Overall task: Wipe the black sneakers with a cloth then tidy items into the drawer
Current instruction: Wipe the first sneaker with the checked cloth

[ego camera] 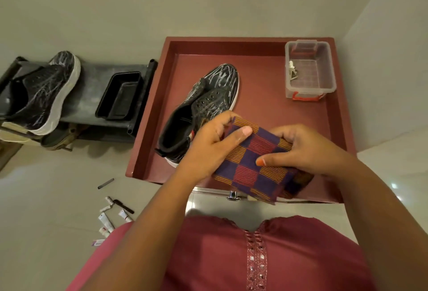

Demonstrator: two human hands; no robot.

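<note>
A: How are the arms set?

B: Both forearms reach forward from the bottom of the view and meet over the near edge of the open drawer (pixel 148 128). The left hand (pixel 208 144) and the right hand (pixel 308 151) face each other with the folded checked cloth (pixel 254 165) between them.

A: What can't you make out?

B: The fingers of both hands go under the cloth, so only the thumbs show clearly. The cloth and left hand cover the near side of the sneaker in the drawer (pixel 203 105). The second sneaker (pixel 44 91) on the rack (pixel 92 96) is cut off at the left edge. The small thing inside the clear plastic box (pixel 310 70) is too small to name.

A: And the grip?

B: Each hand pinches the cloth, thumb on top, fingers curled beneath.

A: Where do things lie?

B: One sneaker lies in the drawer toward its left side, toe pointing to the far edge; the box sits in the far right corner. A black tray (pixel 120 96) rests on the rack, and small tubes (pixel 108 219) lie on the floor near the drawer's near left corner.
</note>
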